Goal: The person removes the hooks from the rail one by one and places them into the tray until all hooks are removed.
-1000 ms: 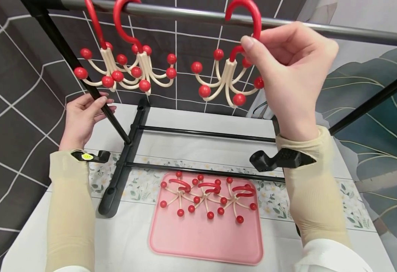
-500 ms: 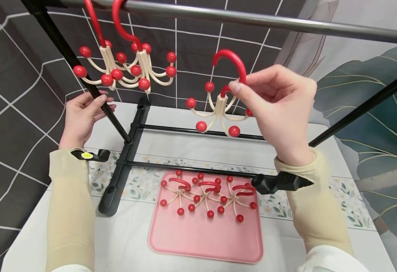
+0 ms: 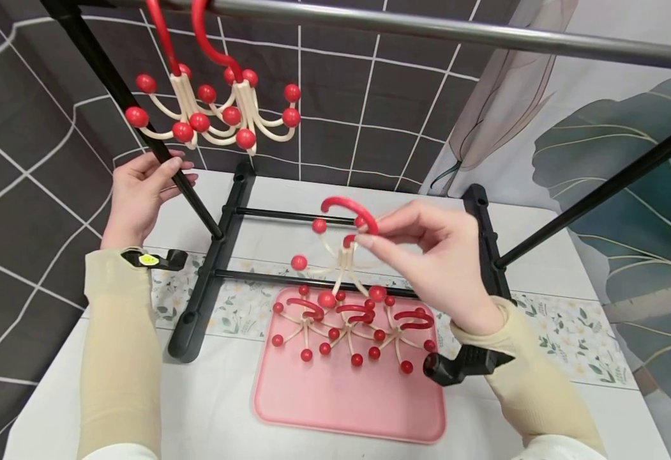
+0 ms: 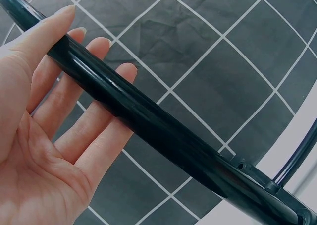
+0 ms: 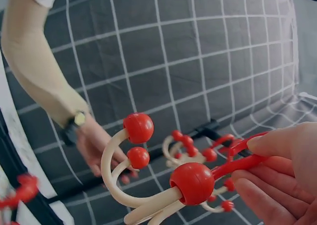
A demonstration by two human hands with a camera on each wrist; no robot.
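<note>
1. Hanger [image 3: 345,259] with red hook, cream stem and curved arms tipped with red balls: held upright, well below the silver rail [image 3: 427,28], lowest balls overlapping the tray's far edge in the head view; impossible to tell if touching anything beneath.

2. In the right hand [image 3: 435,252], pinched at the base of the red hook, thumb on one side, fingers on the other.

3. In the left hand [image 3: 142,191], held loosely round a slanting black post [image 3: 197,202], thumb across the front, longer fingers behind and only gently bent.

4. On the pink tray [image 3: 349,399], three more hangers [image 3: 348,322] side by side along the far half, hooks tipped over, arms spread.

5. From the rail near the left post, two hung hangers [image 3: 246,105], close together, balls partly overlapping in sight.

6. Beneath, a white table [image 3: 209,409] with a floral band [image 3: 237,306]; behind, a dark backdrop [image 3: 335,83] with white grid lines; to the right, a leaf-patterned curtain [image 3: 605,191].
</note>
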